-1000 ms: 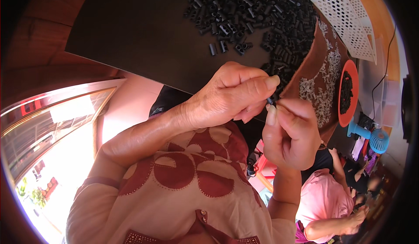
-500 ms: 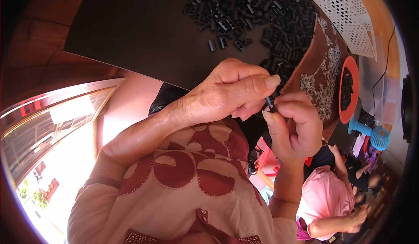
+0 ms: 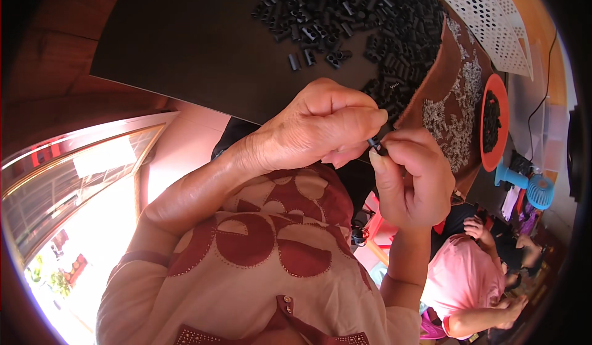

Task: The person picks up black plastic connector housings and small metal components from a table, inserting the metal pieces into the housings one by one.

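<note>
Close together in front of my chest, both hands grip one small black piece (image 3: pixel 375 147), of which only a short stretch shows between my fingertips. My left hand (image 3: pixel 327 126) is closed, its thumb laid along the curled fingers at the piece's upper end. Thumb and forefinger of my right hand (image 3: pixel 414 175) pinch the lower end. Just beyond my hands lies a big heap of short black plastic tubes (image 3: pixel 351 21). A few loose tubes (image 3: pixel 302 59) rest at its near edge.
A brown cloth (image 3: pixel 431 92) with many tiny silvery parts (image 3: pixel 453 129) spreads right of the heap. Farther right are a red-orange bowl (image 3: pixel 502 150) of dark pieces, a white perforated basket (image 3: pixel 487 24) and a blue fan (image 3: pixel 539 192). A person in pink (image 3: pixel 465 274) sits at lower right.
Both my hands have shifted slightly left with the black piece still between them, and the piece is tilted a little differently. The other person's arms have moved.
</note>
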The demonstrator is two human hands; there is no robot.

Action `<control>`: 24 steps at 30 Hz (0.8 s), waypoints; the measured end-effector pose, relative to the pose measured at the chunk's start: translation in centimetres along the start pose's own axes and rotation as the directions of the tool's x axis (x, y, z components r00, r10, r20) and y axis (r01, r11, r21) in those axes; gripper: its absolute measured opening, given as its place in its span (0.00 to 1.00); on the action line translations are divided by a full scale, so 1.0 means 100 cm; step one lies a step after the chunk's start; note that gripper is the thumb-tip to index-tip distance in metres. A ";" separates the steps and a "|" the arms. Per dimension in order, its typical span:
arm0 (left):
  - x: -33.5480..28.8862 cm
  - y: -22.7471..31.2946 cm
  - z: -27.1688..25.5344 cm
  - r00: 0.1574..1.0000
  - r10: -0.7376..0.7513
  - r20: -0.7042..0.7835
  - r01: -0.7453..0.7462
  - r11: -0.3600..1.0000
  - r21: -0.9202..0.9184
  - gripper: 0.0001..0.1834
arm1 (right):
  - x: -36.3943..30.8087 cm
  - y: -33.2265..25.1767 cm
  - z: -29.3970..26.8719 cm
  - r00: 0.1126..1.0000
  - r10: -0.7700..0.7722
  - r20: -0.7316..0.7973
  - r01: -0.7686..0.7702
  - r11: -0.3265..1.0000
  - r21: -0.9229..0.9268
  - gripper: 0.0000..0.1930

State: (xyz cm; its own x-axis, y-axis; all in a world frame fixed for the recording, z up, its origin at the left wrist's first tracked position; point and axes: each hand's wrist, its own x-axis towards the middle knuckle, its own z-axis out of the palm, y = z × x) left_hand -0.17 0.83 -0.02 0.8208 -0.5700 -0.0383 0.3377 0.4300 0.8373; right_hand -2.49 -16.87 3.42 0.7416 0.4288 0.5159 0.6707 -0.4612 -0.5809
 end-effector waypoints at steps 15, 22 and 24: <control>0.004 -0.012 0.009 0.983 0.178 -0.036 -0.172 0.977 0.130 0.24 | -0.004 0.005 -0.002 0.999 0.043 -0.029 -0.042 0.998 0.036 0.10; 0.002 0.001 0.013 0.997 0.069 -0.024 -0.066 0.993 0.102 0.23 | 0.016 0.009 -0.012 0.994 0.017 0.105 -0.021 0.999 0.035 0.17; 0.002 0.000 0.012 0.996 0.085 -0.026 -0.083 0.994 0.066 0.23 | 0.016 0.011 -0.011 0.996 -0.005 0.094 0.000 0.999 0.051 0.17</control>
State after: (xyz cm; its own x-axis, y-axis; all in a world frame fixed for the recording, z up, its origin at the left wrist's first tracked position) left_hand -0.53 -0.13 0.64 0.8583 -0.5128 0.0189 0.2369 0.4287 0.8719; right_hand -0.58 -17.52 4.26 0.7341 0.5020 0.4573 0.6692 -0.4209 -0.6124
